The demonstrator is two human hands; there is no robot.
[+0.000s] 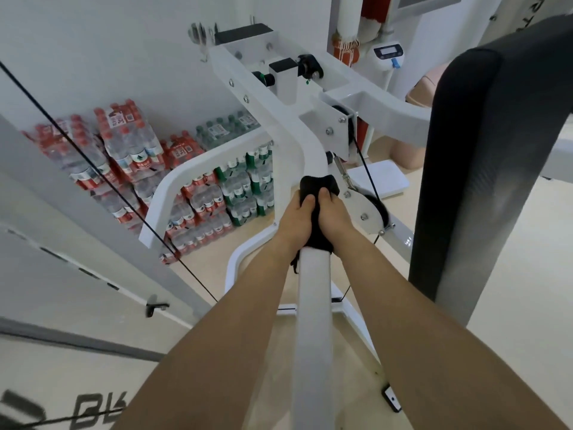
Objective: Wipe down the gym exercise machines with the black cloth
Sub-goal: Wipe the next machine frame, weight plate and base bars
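Left hand [297, 221], right hand [335, 219] round black cloth [318, 184] (pulley [367, 212] beside)

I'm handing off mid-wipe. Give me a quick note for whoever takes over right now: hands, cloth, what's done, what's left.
Left hand: grips the black cloth against the white frame bar.
Right hand: grips the same cloth from the other side, so the cloth is wrapped round the bar.
Done: this bar is being wiped; how much of it is clean cannot be told.
Left: the rest of the bar, the upper white frame, the black pad, and likely the other machines.
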